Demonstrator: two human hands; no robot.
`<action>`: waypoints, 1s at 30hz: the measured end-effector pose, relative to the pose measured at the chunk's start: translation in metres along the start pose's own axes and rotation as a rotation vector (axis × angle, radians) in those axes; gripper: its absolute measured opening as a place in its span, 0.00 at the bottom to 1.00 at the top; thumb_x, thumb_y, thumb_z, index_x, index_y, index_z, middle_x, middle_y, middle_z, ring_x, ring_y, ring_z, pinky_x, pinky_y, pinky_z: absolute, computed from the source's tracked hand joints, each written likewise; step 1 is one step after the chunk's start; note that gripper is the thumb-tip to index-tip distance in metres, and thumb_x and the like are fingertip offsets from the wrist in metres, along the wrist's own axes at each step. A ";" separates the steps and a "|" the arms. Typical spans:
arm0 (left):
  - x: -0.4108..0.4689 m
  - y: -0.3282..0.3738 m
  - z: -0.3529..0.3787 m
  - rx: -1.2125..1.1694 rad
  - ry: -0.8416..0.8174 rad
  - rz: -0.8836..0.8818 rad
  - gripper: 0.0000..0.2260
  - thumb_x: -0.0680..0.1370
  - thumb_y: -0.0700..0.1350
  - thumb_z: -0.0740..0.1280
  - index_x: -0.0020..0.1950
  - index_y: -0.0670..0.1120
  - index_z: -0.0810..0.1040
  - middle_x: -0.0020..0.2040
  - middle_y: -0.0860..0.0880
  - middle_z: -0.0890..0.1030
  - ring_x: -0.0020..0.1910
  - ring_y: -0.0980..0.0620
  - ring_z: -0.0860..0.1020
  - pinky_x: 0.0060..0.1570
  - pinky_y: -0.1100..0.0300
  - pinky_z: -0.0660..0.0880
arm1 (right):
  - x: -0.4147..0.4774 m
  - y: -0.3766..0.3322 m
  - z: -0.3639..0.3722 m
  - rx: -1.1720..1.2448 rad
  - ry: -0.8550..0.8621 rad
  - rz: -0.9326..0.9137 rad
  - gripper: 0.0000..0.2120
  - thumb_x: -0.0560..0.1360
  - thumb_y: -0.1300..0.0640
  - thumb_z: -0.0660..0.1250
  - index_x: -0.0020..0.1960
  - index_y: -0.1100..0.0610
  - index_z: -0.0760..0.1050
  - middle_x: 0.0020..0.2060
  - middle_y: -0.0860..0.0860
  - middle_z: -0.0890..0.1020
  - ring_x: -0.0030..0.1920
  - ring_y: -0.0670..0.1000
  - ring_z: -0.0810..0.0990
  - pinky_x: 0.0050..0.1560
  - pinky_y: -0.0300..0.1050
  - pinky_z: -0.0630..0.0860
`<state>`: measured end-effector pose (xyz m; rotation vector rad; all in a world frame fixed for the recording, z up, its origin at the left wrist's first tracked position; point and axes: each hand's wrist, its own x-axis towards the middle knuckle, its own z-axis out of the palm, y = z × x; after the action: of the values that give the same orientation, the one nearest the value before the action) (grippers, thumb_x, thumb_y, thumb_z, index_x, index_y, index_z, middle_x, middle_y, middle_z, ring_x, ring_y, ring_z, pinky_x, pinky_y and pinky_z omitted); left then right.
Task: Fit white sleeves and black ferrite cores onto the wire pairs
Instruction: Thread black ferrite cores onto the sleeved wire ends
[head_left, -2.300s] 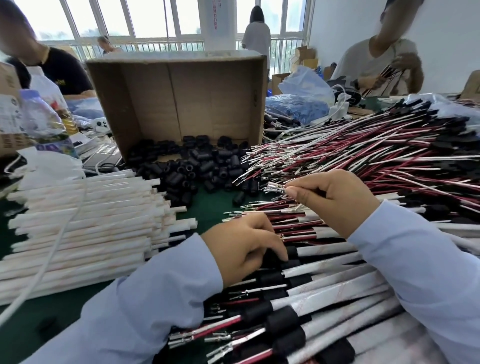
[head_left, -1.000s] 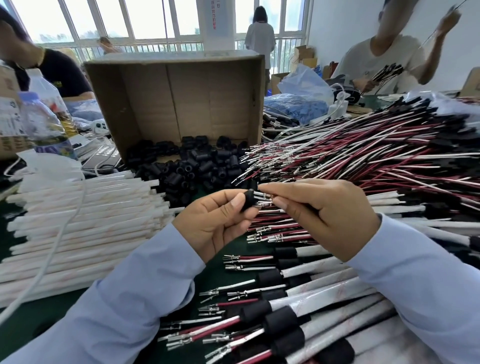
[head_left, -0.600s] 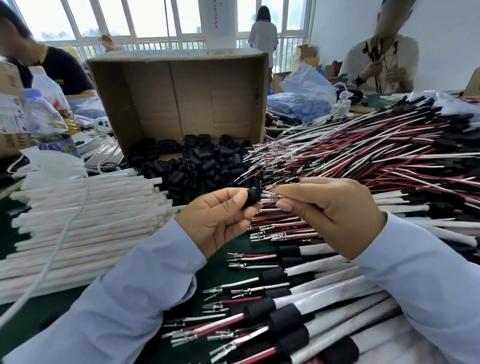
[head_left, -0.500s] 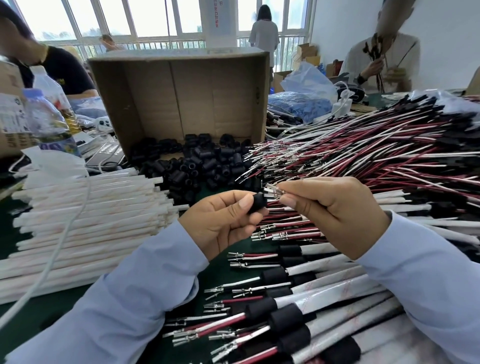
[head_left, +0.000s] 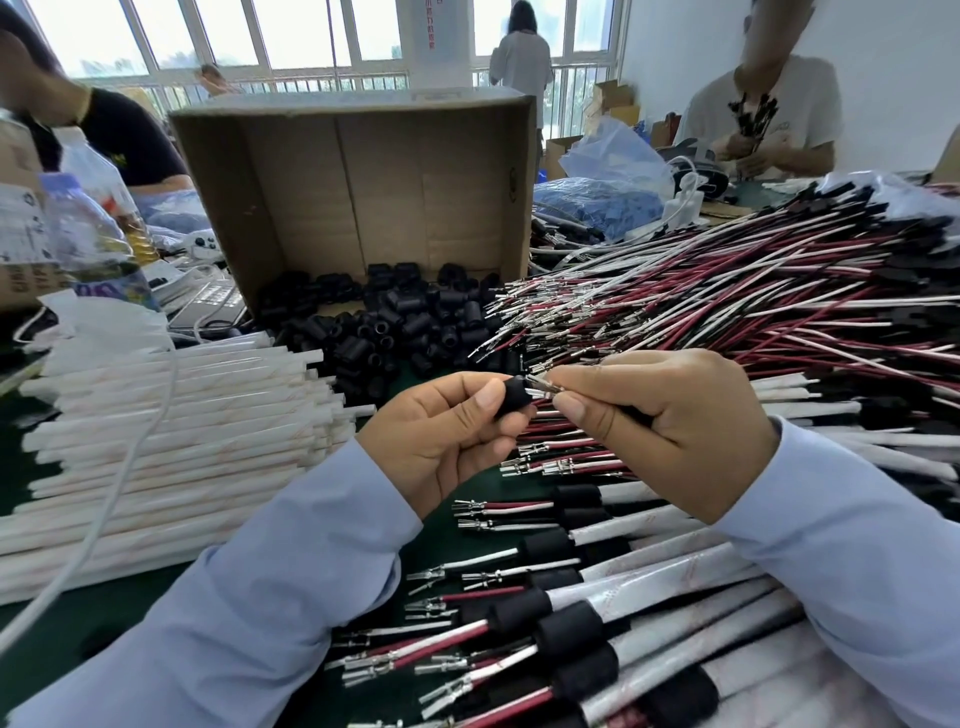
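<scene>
Head view: my left hand (head_left: 441, 441) pinches black ferrite core (head_left: 514, 397) between thumb and forefinger. My right hand (head_left: 670, 431) pinches wire pair (head_left: 540, 387) just behind terminals, tips at core's bore. I'd keep both terminals together, aim square, then slide. Green mat (head_left: 78, 634): white sleeves (head_left: 182, 431) left, loose cores (head_left: 395, 322) by cardboard box (head_left: 363, 171). Windows behind, 2 coworkers seated.

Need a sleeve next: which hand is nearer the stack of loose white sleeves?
Left. The left hand, pinching a black ferrite core, sits just right of the white sleeves; the right hand is farther right, holding the wire pair.
</scene>
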<state>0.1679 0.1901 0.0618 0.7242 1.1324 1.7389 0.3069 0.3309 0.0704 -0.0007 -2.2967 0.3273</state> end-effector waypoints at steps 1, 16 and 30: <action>0.000 0.000 0.000 0.001 0.001 0.001 0.12 0.69 0.43 0.65 0.48 0.39 0.78 0.33 0.47 0.82 0.30 0.59 0.80 0.32 0.70 0.77 | 0.000 -0.001 0.000 -0.001 0.007 -0.005 0.12 0.77 0.50 0.62 0.53 0.51 0.83 0.28 0.46 0.78 0.30 0.48 0.77 0.27 0.44 0.74; -0.001 0.000 -0.001 0.116 -0.001 0.099 0.13 0.67 0.43 0.66 0.48 0.39 0.78 0.33 0.48 0.83 0.31 0.58 0.80 0.32 0.69 0.77 | 0.002 -0.007 -0.005 -0.069 -0.081 0.052 0.15 0.77 0.45 0.58 0.54 0.44 0.82 0.26 0.44 0.75 0.29 0.43 0.73 0.27 0.36 0.63; -0.001 -0.003 -0.003 0.324 0.028 0.256 0.11 0.69 0.43 0.66 0.46 0.38 0.77 0.31 0.49 0.82 0.31 0.57 0.81 0.32 0.67 0.77 | -0.002 -0.013 0.000 -0.259 -0.175 -0.004 0.18 0.76 0.43 0.57 0.56 0.48 0.80 0.32 0.49 0.83 0.32 0.55 0.82 0.26 0.47 0.75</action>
<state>0.1668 0.1888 0.0582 1.0841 1.4096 1.7984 0.3098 0.3182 0.0726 -0.1018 -2.4971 0.0260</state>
